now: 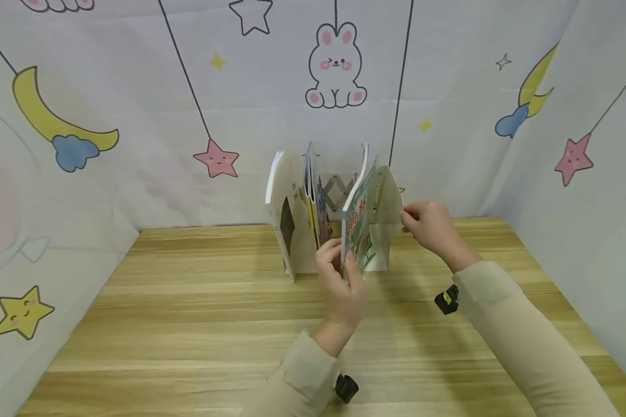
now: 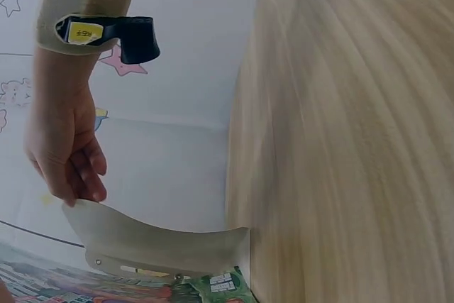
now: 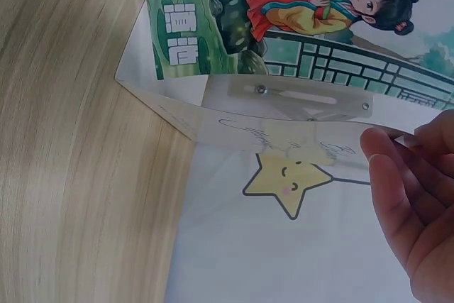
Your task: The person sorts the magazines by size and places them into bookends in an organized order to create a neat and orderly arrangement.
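Observation:
A metal expandable book rack with a crisscross lattice [image 1: 337,188] stands at the back of the table. Near its right side, my left hand [image 1: 342,289] grips the lower front edge of a thin book [image 1: 362,217], thumb on the cover side. Its green illustrated cover [image 3: 305,5] shows a child in a red and yellow robe in the right wrist view. My right hand [image 1: 434,227] pinches the front edge of the rack's right end plate [image 1: 390,200]. That plate [image 2: 170,243] also shows below the right hand in the left wrist view.
A cream book [image 1: 281,217] stands at the rack's left end, with several thin books [image 1: 315,200] upright beside it. The wooden table [image 1: 198,324] meets printed cloth walls [image 1: 135,116] behind and at both sides. Each wrist carries a black device [image 1: 447,300].

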`<state>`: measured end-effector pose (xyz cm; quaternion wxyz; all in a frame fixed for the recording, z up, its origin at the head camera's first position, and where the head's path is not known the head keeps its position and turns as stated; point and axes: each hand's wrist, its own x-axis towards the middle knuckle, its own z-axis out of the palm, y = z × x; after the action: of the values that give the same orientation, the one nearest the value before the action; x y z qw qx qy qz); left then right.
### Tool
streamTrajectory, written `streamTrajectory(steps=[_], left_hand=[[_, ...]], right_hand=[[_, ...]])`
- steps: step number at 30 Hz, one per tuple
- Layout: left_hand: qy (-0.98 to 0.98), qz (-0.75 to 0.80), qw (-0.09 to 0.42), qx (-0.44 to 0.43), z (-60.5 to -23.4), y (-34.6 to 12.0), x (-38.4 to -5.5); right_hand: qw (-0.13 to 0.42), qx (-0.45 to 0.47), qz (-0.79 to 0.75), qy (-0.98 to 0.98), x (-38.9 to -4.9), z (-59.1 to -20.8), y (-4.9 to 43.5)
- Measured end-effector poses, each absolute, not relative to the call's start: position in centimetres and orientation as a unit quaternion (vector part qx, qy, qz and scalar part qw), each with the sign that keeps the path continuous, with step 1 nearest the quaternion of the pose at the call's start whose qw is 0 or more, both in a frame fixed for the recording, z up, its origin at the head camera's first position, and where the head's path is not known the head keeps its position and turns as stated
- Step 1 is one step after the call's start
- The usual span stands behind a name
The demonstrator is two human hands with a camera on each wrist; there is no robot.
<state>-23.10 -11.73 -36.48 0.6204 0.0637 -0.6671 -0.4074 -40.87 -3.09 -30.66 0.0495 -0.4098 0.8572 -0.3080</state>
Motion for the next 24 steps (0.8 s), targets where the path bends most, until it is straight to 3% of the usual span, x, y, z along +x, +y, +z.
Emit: streamTrajectory(steps=[6,10,15,19,24], left_hand=[[-0.694,-0.412,0.589,0.038,-36.4,-12.1,-22.3],[-0.750,-0.315,0.577,0.070,-35.0,-13.0,-20.9],[-0.847,-0.182,0.484,0.120,-32.4,-13.5,-19.1],[-0.883,-0.180,0.419,0.109,-31.4,-13.1,-18.6],[-0.872,-0.207,0.440,0.056,-32.0,-12.1,-19.1]], right_hand=[[0.054,-0.408,-0.308,0.858,-40.8,-30.6,-3.2],[0.053,-0.409,-0.310,0.857,-40.8,-30.6,-3.3],[0.047,-0.412,-0.316,0.853,-40.8,-30.6,-3.1],[0.047,-0.412,-0.316,0.854,-40.8,-30.5,-3.1],[0.044,-0.410,-0.312,0.856,-40.8,-30.7,-3.1]])
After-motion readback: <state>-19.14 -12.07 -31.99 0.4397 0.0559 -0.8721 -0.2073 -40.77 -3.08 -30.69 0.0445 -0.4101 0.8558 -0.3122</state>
